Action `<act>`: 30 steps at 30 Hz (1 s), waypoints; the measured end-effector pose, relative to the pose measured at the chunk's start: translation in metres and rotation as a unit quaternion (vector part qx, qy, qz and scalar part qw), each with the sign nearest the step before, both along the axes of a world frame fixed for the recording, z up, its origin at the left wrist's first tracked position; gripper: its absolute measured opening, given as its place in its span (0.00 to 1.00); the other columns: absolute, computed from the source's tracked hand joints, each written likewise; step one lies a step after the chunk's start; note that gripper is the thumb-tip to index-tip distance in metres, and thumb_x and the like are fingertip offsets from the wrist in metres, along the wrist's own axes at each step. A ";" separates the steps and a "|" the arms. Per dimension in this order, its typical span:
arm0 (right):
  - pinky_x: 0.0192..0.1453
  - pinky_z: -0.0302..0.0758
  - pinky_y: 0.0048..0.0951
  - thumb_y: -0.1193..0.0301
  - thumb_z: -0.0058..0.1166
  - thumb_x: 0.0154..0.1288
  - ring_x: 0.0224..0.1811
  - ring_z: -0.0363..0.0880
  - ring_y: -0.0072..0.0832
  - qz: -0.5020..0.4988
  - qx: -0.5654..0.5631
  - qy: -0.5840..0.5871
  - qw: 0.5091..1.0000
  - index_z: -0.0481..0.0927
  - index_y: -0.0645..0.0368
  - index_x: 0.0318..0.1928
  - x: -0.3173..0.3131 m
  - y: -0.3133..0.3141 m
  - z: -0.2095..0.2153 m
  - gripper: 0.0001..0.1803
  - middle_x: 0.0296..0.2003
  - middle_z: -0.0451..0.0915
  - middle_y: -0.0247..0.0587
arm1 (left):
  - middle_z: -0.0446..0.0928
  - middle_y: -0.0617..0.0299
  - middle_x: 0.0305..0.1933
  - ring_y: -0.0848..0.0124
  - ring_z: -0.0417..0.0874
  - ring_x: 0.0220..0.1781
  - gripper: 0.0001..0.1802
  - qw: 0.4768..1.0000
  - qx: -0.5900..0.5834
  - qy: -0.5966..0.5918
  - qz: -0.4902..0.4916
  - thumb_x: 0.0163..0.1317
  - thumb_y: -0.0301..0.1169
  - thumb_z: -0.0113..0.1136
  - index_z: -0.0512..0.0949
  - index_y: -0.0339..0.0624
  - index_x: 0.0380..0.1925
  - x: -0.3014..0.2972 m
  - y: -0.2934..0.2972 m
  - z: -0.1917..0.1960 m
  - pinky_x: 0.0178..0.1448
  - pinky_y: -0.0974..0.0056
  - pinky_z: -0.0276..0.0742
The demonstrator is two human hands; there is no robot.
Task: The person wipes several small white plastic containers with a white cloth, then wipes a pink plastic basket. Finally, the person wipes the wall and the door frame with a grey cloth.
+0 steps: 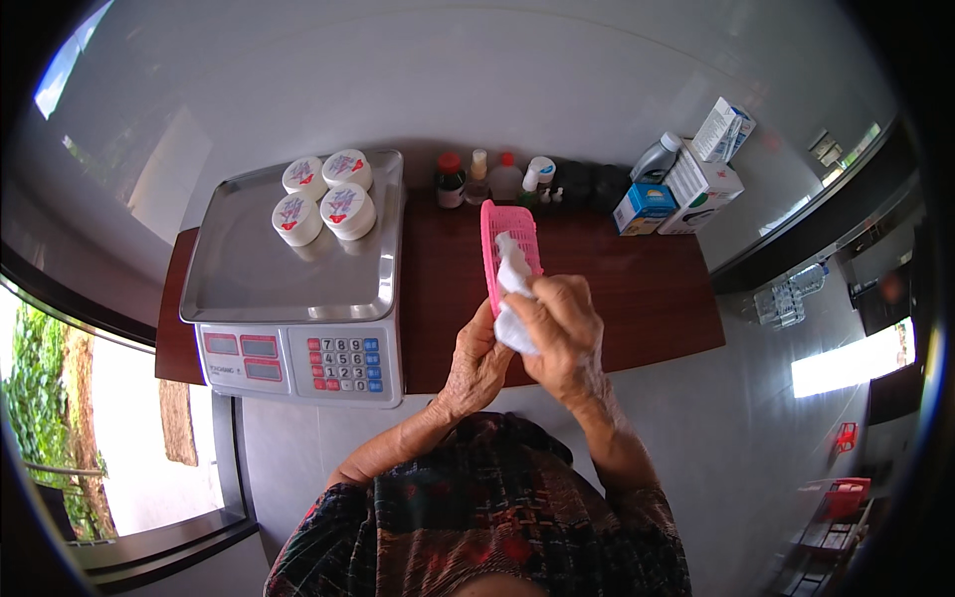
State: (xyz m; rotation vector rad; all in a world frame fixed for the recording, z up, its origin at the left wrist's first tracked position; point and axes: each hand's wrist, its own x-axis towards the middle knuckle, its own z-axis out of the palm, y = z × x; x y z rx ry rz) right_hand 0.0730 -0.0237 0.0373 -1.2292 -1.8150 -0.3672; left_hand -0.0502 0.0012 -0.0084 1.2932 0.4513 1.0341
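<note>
Pink basket [488,244] gripped in left hand [477,363], clutching white cloth [512,269] in right hand [563,333], holding it against the basket's inside, facing the table [627,289] and scale [279,259].

Scale [283,336], tubs [347,211], bunch of bottles [451,186]

So the scale takes up the left end of the surface [627,289], four white tubs bunched on its tray [249,264]. Bottles line the wall [487,85], boxes [702,189] crowd the right end. Greenery [45,398] shows off left.
</note>
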 end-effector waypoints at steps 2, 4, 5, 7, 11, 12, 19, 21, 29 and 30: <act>0.34 0.80 0.30 0.79 0.67 0.39 0.37 0.76 0.35 -0.021 -0.013 0.021 0.999 0.79 0.57 0.42 0.005 0.002 0.010 0.24 0.37 0.74 0.38 | 0.76 0.66 0.46 0.80 0.74 0.48 0.19 0.999 -0.035 -0.016 -0.002 0.69 0.30 0.50 0.66 0.37 0.58 0.000 -0.001 -0.002 0.51 0.71 0.72; 0.36 0.77 0.33 0.81 0.63 0.44 0.37 0.77 0.39 -0.026 -0.055 0.108 0.992 0.78 0.60 0.42 0.013 0.002 0.014 0.19 0.36 0.75 0.44 | 0.75 0.67 0.45 0.81 0.73 0.45 0.18 0.999 -0.046 -0.015 -0.016 0.69 0.29 0.50 0.67 0.37 0.57 -0.003 -0.002 0.007 0.48 0.72 0.72; 0.37 0.77 0.35 0.82 0.62 0.45 0.38 0.77 0.40 -0.041 -0.052 0.144 0.987 0.78 0.60 0.41 0.017 0.003 0.017 0.19 0.36 0.76 0.45 | 0.75 0.68 0.44 0.82 0.71 0.42 0.18 0.998 -0.051 -0.014 -0.021 0.69 0.29 0.50 0.67 0.37 0.57 -0.003 -0.002 0.009 0.46 0.73 0.70; 0.38 0.76 0.35 0.82 0.61 0.45 0.39 0.77 0.40 -0.059 -0.033 0.139 0.988 0.79 0.61 0.41 0.016 0.001 0.028 0.18 0.38 0.77 0.45 | 0.74 0.64 0.49 0.79 0.72 0.49 0.19 0.998 -0.038 0.011 -0.044 0.69 0.27 0.48 0.65 0.36 0.59 -0.008 -0.003 0.009 0.56 0.70 0.68; 0.38 0.78 0.36 0.81 0.64 0.40 0.40 0.76 0.38 -0.008 -0.056 0.003 0.998 0.79 0.59 0.40 0.000 0.003 0.027 0.21 0.38 0.77 0.40 | 0.74 0.63 0.51 0.77 0.71 0.53 0.19 0.999 -0.010 0.007 -0.049 0.70 0.26 0.47 0.64 0.35 0.60 -0.008 -0.002 -0.001 0.61 0.69 0.65; 0.37 0.78 0.32 0.81 0.62 0.42 0.38 0.78 0.36 -0.012 -0.024 0.021 0.999 0.79 0.60 0.40 0.011 0.008 0.027 0.19 0.36 0.77 0.39 | 0.73 0.63 0.51 0.77 0.70 0.53 0.19 0.998 -0.009 0.003 -0.055 0.70 0.26 0.47 0.64 0.35 0.60 -0.009 -0.001 -0.001 0.61 0.69 0.65; 0.40 0.76 0.30 0.78 0.53 0.59 0.37 0.79 0.31 -0.073 -0.031 0.257 0.963 0.77 0.62 0.45 0.042 -0.003 0.043 0.12 0.38 0.80 0.42 | 0.75 0.67 0.47 0.79 0.71 0.48 0.18 0.997 -0.049 -0.005 -0.062 0.67 0.28 0.53 0.69 0.35 0.56 -0.017 0.003 -0.004 0.56 0.71 0.67; 0.44 0.75 0.33 0.79 0.57 0.53 0.43 0.77 0.35 -0.031 -0.022 0.122 0.992 0.78 0.59 0.45 0.033 0.012 0.031 0.16 0.40 0.79 0.41 | 0.75 0.67 0.44 0.80 0.72 0.46 0.19 0.997 -0.035 0.027 -0.061 0.67 0.29 0.55 0.69 0.36 0.56 -0.020 0.003 -0.006 0.53 0.72 0.68; 0.43 0.76 0.24 0.78 0.56 0.54 0.39 0.78 0.23 0.178 -0.276 0.466 0.822 0.80 0.61 0.41 0.019 0.006 0.008 0.12 0.39 0.81 0.37 | 0.77 0.68 0.42 0.81 0.74 0.42 0.18 0.995 -0.097 -0.019 -0.022 0.64 0.32 0.59 0.72 0.37 0.51 -0.019 -0.001 -0.010 0.48 0.71 0.73; 0.40 0.75 0.22 0.76 0.55 0.59 0.36 0.78 0.19 0.176 -0.243 0.589 0.750 0.79 0.63 0.40 0.025 0.006 0.003 0.09 0.34 0.80 0.34 | 0.77 0.67 0.42 0.80 0.74 0.42 0.17 0.995 -0.093 -0.014 -0.033 0.64 0.32 0.59 0.73 0.37 0.51 -0.019 -0.002 -0.012 0.48 0.71 0.73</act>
